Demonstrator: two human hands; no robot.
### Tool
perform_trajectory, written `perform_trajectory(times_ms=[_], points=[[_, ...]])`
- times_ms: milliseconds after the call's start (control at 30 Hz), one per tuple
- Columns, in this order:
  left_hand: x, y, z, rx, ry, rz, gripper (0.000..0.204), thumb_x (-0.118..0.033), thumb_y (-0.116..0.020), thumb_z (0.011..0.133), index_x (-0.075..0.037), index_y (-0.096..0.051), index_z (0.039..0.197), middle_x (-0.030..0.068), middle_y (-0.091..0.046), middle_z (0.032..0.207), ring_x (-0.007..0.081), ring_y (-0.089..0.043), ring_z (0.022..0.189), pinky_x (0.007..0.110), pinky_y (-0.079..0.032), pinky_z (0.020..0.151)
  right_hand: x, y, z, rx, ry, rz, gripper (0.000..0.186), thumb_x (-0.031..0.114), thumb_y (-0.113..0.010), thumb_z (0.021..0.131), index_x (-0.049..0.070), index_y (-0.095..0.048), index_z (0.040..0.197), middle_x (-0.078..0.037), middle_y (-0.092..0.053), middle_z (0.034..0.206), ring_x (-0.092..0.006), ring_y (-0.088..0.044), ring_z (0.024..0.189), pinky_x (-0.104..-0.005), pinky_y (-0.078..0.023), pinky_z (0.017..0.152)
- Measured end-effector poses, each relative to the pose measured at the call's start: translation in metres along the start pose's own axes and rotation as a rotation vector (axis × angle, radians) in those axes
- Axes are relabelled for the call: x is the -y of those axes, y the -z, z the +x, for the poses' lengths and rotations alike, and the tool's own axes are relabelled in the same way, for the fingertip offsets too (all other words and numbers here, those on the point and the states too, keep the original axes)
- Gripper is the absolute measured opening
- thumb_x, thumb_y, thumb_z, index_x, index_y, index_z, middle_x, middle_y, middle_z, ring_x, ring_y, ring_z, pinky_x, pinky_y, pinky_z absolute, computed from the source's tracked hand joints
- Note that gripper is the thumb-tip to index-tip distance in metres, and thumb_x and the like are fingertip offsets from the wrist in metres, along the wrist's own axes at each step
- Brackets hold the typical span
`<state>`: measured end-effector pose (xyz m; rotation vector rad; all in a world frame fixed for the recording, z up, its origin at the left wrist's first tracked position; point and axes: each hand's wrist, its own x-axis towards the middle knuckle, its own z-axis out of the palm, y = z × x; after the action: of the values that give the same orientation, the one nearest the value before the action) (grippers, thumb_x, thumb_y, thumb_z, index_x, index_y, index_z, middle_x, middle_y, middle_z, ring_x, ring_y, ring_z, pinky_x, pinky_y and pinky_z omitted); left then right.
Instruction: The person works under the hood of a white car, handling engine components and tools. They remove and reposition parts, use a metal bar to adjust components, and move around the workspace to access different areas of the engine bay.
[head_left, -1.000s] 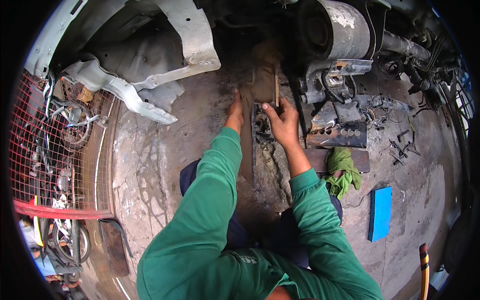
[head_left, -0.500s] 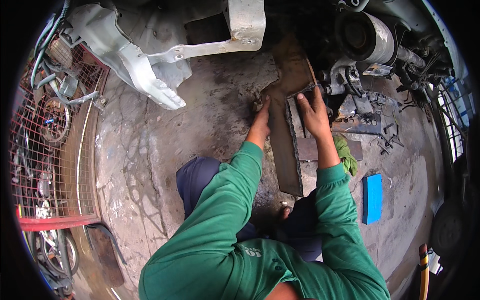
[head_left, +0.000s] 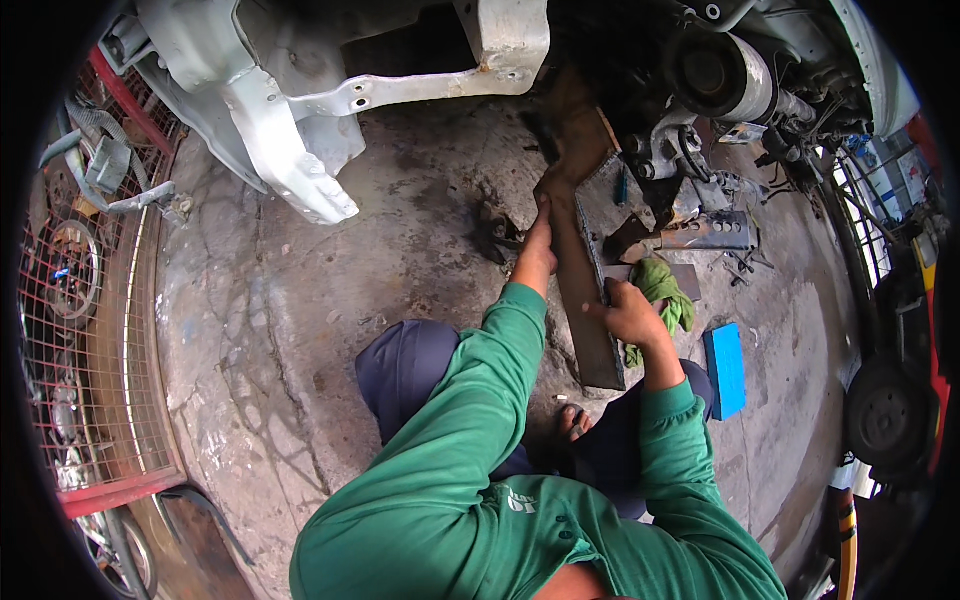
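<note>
A long, bent, rusty brown metal panel [head_left: 580,290] with rough cut edges lies lengthwise before me, its near end close to my foot. My left hand [head_left: 540,248] is closed on its left edge, thumb on top and the other fingers mostly hidden. On the opposite edge, nearer to me, my right hand [head_left: 634,318] is closed with the thumb over the panel's face; some fingertips are out of sight. A crumpled green cloth [head_left: 662,288] lies right beside that hand. Under the cloth shows part of a flat dark bar [head_left: 686,277].
Grey vehicle bodywork [head_left: 290,140] overhangs at the upper left. Several small metal pieces lie near a perforated bracket [head_left: 710,232], and a teal-handled tool [head_left: 622,186] lies by the panel. A blue box [head_left: 726,370] is at right; a red mesh cage [head_left: 105,360] stands at left.
My right hand has slid down the panel's right edge toward me. The panel's near end has shifted slightly right, and my left hand sits a little lower. The view has tilted.
</note>
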<state>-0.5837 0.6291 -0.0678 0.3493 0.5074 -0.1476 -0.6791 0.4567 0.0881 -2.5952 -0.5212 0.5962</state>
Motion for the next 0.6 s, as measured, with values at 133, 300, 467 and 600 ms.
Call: perform_trajectory(times_ms=[133, 300, 467, 600], points=[[0.002, 0.013, 0.019, 0.066, 0.053, -0.121, 0.086, -0.075, -0.065, 0.083, -0.009, -0.057, 0.138, 0.0131, -0.064, 0.131, 0.0304, -0.062, 0.116, 0.048, -0.048, 0.103, -0.002, -0.003, -0.003, -0.126, 0.177, -0.139, 0.034, 0.024, -0.071, 0.084, -0.005, -0.066, 0.099, -0.031, -0.067, 0.09, -0.0477, -0.066, 0.092, -0.0524, -0.052, 0.079], [0.012, 0.021, 0.017, 0.182, 0.136, -0.163, 0.08, -0.072, -0.067, 0.084, -0.008, -0.06, 0.132, 0.0135, -0.065, 0.128, 0.0326, -0.06, 0.118, 0.051, -0.044, 0.106, 0.001, -0.002, -0.006, -0.24, 0.203, -0.195, 0.027, 0.024, -0.068, 0.084, -0.003, -0.065, 0.089, -0.03, -0.066, 0.082, -0.048, -0.066, 0.085, -0.0541, -0.053, 0.076], [0.015, 0.021, 0.007, 0.223, 0.168, -0.124, 0.078, -0.066, -0.07, 0.085, -0.005, -0.059, 0.132, 0.014, -0.065, 0.13, 0.033, -0.059, 0.122, 0.051, -0.041, 0.111, 0.004, 0.004, -0.009, -0.272, 0.198, -0.158, 0.026, 0.024, -0.068, 0.084, -0.002, -0.065, 0.086, -0.03, -0.065, 0.079, -0.0482, -0.066, 0.082, -0.0535, -0.053, 0.073], [0.021, 0.012, 0.005, 0.27, 0.096, -0.104, 0.066, -0.054, -0.074, 0.088, -0.006, -0.06, 0.131, 0.0126, -0.067, 0.125, 0.0312, -0.062, 0.117, 0.05, -0.045, 0.107, -0.004, 0.015, -0.017, -0.28, 0.195, -0.112, 0.024, 0.02, -0.069, 0.084, -0.003, -0.063, 0.088, -0.03, -0.065, 0.081, -0.0489, -0.065, 0.085, -0.0538, -0.052, 0.074]])
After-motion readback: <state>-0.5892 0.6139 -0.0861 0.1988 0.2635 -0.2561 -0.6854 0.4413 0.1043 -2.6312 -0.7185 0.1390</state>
